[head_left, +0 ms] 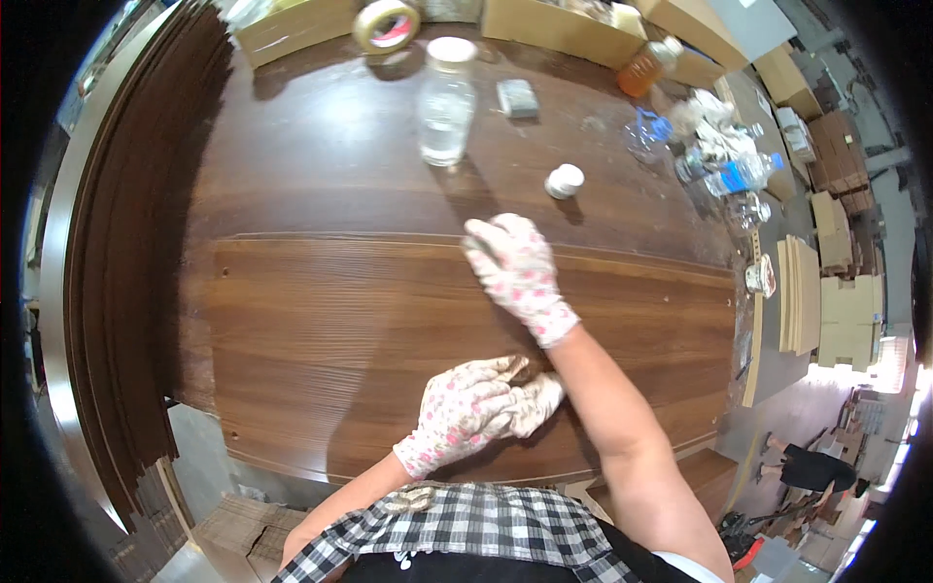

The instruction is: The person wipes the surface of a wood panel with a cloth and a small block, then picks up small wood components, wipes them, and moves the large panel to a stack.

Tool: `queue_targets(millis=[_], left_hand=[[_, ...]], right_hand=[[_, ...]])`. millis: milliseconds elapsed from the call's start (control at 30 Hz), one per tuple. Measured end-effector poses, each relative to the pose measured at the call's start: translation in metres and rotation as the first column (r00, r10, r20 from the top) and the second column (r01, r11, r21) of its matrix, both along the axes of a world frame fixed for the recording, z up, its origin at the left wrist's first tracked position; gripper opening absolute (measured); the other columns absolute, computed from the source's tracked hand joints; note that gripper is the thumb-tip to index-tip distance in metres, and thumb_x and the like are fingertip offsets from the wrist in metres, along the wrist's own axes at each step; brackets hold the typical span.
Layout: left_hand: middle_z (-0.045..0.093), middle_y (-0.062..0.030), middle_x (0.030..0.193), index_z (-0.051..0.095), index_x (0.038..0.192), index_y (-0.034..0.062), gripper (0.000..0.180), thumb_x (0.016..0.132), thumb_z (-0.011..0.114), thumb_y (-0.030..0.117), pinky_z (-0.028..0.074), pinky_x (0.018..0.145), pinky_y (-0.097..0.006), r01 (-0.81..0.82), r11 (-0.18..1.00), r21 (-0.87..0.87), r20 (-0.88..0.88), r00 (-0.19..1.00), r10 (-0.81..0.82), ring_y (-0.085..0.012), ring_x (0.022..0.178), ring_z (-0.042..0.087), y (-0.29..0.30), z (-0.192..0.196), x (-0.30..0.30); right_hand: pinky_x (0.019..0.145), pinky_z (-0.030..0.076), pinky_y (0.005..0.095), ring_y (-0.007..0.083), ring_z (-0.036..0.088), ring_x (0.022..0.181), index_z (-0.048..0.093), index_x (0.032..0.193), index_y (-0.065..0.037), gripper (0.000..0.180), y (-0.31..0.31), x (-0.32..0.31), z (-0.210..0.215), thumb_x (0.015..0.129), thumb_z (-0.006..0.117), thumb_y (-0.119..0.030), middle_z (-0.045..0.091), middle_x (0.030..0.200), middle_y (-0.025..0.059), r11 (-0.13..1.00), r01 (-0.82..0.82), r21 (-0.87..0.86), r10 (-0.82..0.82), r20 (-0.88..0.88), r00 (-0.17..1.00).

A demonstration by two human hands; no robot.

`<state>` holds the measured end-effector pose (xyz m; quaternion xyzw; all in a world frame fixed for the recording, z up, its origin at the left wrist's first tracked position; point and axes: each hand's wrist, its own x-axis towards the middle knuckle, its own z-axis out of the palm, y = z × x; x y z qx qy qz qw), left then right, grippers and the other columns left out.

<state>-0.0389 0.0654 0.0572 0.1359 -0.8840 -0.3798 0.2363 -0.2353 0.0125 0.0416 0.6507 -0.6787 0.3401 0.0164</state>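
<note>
The gloved right hand (515,274) is stretched forward, palm down; the gloved left hand (471,406) is curled loosely nearer the body.

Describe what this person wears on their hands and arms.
Both the left hand and the right hand wear white fabric gloves printed with small pink flowers, with knit cuffs at the wrists. The forearms are bare. A black-and-white checked garment covers the upper body.

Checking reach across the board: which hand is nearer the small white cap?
Right. The right hand lies flat on the wooden panel just below the small white cap; the left hand rests far nearer the person.
</note>
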Motion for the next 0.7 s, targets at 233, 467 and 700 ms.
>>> queue_targets(millis=[233,467,700], left_hand=[[0.068,-0.0108,0.106,0.069,0.1,0.0104,0.025,0.077,0.066,0.021,0.052,0.084,-0.04,-0.099,0.987,0.125,-0.031,0.994,0.104,-0.029,0.102,0.064,-0.063,-0.005,0.117],[0.066,-0.0118,0.113,0.067,0.102,0.0063,0.031,0.081,0.064,0.028,0.051,0.088,-0.037,-0.071,0.968,0.239,-0.035,0.996,0.082,-0.026,0.106,0.063,-0.069,0.003,0.122],[0.064,-0.0086,0.118,0.068,0.107,0.0266,0.025,0.087,0.054,0.03,0.05,0.089,-0.037,-0.083,0.945,0.317,-0.057,0.993,0.106,-0.0239,0.111,0.06,-0.067,0.0,0.127]], right_hand=[[0.079,0.05,0.0372,0.0259,0.061,0.087,0.071,0.102,-0.014,0.027,-0.024,0.025,0.005,0.076,0.075,-0.017,0.066,0.091,0.007,0.986,-0.138,0.089,0.122,0.16,0.98],[0.08,0.049,0.0369,0.0262,0.06,0.09,0.069,0.104,-0.014,0.028,-0.142,0.159,0.0,0.078,0.074,-0.024,0.066,0.094,0.0062,0.917,-0.398,0.029,0.392,0.116,0.913],[0.076,0.052,0.0365,0.0264,0.062,0.087,0.069,0.104,-0.014,0.033,-0.14,0.157,0.008,0.072,0.078,-0.016,0.067,0.095,0.0072,0.898,-0.433,0.08,0.425,0.101,0.9]])
